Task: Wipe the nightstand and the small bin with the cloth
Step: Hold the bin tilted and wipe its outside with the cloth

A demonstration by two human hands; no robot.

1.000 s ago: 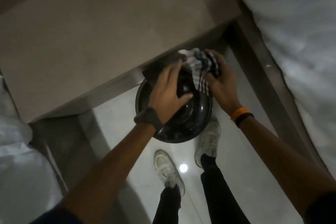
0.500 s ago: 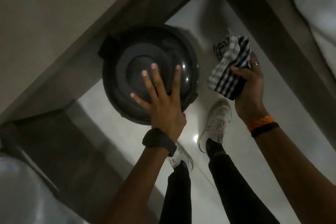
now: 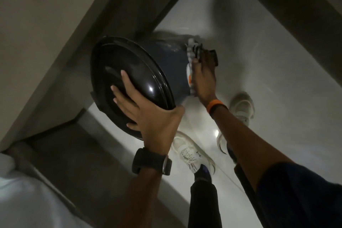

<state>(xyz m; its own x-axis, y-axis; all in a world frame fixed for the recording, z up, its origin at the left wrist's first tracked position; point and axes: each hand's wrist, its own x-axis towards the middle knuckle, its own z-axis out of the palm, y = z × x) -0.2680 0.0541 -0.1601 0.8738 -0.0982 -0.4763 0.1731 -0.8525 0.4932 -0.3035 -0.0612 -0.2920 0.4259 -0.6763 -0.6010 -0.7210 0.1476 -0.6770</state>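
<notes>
The small bin (image 3: 166,61) leans tilted beside the nightstand (image 3: 46,33). The left hand (image 3: 148,114), fingers (image 3: 127,83) spread on the lid (image 3: 114,57), hooks its thumb round the rim; the right hand (image 3: 204,79) grips the cloth (image 3: 193,50) against the wall. A firm hold and long strokes around seem best

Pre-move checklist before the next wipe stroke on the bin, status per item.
1. Small bin steadied: ok. The left hand has its fingers spread on the lid and its thumb over the rim.
2. Side wall exposed: ok. The bin is tilted, with the lid facing the camera.
3. Cloth in contact: ok. The right hand holds it against the side wall.
4. Lid closed: ok. It appears to sit flush on the body.
5. Bin base on the floor: cannot tell. It is hidden behind the body.
6. Clearance from the nightstand: cannot tell. The bin overlaps its edge in this view.
</notes>
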